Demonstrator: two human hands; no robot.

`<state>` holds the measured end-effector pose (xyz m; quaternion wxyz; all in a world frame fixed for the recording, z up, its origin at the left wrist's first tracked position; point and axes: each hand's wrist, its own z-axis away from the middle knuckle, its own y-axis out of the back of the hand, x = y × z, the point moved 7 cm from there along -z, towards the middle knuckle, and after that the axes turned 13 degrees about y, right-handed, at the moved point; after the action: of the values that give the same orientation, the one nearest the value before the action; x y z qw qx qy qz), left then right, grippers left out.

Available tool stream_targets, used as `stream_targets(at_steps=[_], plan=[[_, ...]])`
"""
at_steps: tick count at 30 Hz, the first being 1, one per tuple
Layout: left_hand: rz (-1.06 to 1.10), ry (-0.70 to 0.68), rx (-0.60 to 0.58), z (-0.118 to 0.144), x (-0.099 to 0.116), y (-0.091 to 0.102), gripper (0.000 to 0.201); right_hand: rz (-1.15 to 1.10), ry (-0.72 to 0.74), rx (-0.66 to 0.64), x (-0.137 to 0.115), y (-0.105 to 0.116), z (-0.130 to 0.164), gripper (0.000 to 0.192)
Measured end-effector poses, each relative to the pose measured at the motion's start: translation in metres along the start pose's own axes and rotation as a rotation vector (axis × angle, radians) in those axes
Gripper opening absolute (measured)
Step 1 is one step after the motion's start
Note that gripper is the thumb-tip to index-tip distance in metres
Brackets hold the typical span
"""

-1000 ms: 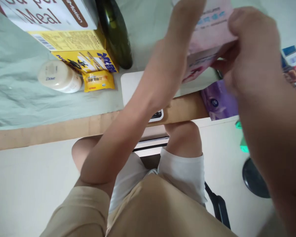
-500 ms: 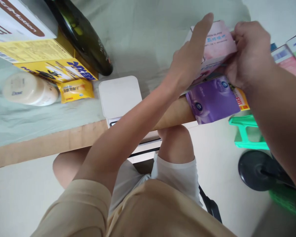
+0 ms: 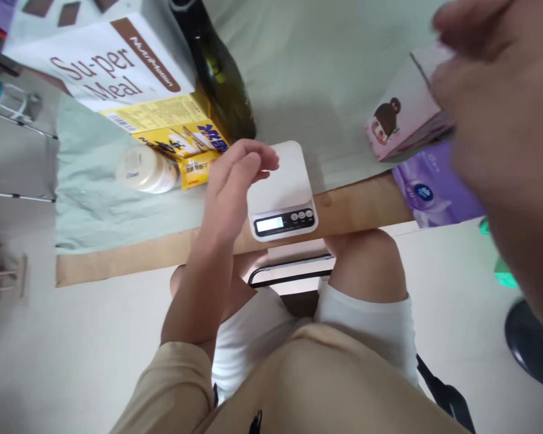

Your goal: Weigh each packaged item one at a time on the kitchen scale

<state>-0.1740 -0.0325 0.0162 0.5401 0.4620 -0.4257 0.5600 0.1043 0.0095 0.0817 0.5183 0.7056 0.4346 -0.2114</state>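
Note:
My left hand hovers over the left edge of a white kitchen scale, its fingers loosely bent and apart from the thumb, with nothing visible in them. The scale has a lit display and a row of round buttons. At the upper right, my right hand is smeared by motion, and its fingers are mostly hidden. It covers part of a pink box with a cartoon girl's head; whether it touches the box cannot be seen. A purple tissue pack lies beside that box at the table edge.
On the left stand a white "Su-per Meal" box, a yellow box, a dark green bottle and a cream-lidded Dove jar. A small yellow packet lies in front. A green cloth covers the table.
My left hand has let go of the pink box and moved left to the scale. My right hand has lifted up and right. The view has shifted, showing the scale's display.

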Motion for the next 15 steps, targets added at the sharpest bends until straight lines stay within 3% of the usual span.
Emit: stream_targets(at_steps=[3,6,8,11,15], plan=[[0.047,-0.088,0.206,0.010,0.000,0.052,0.020,0.029,0.144,-0.163,-0.039,-0.073,0.006,0.039],[-0.036,-0.031,0.493,0.011,-0.017,0.098,0.020,-0.059,0.099,-0.371,-0.056,-0.146,0.011,0.033],[-0.103,0.056,0.602,0.009,-0.032,0.118,0.017,-0.079,0.047,-0.455,-0.065,-0.184,0.012,0.032],[-0.139,0.156,0.596,0.006,-0.050,0.132,0.014,-0.159,-0.076,-0.481,-0.070,-0.229,0.007,0.030],[-0.211,0.273,0.516,0.003,-0.057,0.134,0.026,-0.413,-0.206,-0.448,-0.065,-0.283,-0.003,0.022]])
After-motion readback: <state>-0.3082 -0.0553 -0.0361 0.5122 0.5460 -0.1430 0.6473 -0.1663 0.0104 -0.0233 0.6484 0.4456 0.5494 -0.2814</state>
